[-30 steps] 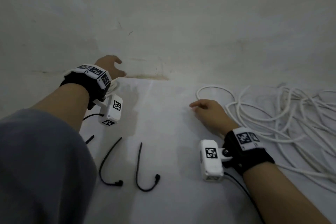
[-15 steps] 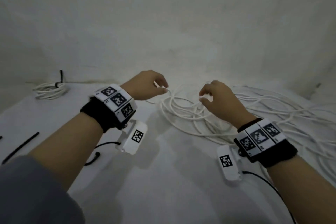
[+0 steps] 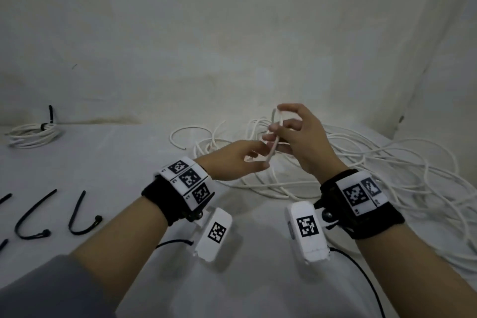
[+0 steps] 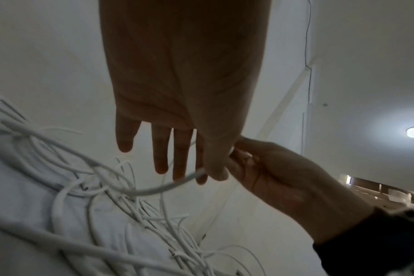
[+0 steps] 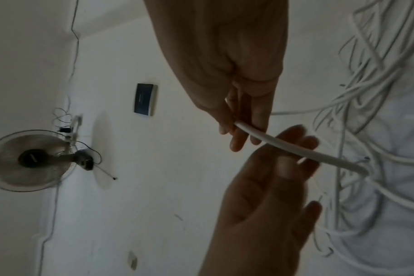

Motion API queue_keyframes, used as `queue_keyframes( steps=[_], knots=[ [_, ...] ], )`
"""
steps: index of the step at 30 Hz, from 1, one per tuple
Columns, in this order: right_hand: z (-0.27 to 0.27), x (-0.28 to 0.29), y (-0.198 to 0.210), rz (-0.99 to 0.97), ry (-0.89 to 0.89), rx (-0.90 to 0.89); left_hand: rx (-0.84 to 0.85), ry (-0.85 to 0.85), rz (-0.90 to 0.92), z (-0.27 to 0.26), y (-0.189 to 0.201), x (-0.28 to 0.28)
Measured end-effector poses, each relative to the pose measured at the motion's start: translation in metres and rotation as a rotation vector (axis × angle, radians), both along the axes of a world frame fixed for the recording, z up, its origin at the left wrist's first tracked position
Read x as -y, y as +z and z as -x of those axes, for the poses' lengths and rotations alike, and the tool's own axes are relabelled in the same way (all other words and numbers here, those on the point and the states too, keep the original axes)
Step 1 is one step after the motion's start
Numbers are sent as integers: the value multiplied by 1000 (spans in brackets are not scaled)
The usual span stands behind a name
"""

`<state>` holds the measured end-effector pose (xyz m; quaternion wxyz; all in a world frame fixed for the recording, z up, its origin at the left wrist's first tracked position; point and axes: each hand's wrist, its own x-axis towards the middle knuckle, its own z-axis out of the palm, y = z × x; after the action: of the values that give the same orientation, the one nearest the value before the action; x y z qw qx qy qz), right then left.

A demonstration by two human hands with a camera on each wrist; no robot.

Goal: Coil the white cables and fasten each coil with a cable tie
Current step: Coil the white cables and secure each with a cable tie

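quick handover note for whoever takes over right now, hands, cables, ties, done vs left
Right hand: pinches the white cable near its end, lifted above the pile.
Left hand: fingers fairly straight beside that cable; a firm grip is not clear.
Loose cable pile: on the white surface, centre to right, still tangled.
Done: one tied coil at far left, fastened with a black tie.
Spare black cable ties: lying at near left.
Left: coil the lifted cable, tie it, then repeat for the rest of the pile.
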<state>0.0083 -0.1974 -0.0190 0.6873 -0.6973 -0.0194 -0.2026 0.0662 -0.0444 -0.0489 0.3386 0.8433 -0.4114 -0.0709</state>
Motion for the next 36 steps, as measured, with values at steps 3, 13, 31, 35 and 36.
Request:
queue_keyframes(
  steps=[3,13,31,35,36],
  knots=[
    [5,-2,15,-19,-25,99,14,-34,21,4,-6,5],
    [9,28,25,702,-480,171,196,159,162,-27,-33,-11],
    [-10,0,43,935,-171,440,322,293,358,-64,8,-51],
    [-13,8,53,873,-240,474,189,320,439,-67,1,-60],
    [-15,9,53,871,-256,490,162,326,456,-67,-1,-60]
  ],
)
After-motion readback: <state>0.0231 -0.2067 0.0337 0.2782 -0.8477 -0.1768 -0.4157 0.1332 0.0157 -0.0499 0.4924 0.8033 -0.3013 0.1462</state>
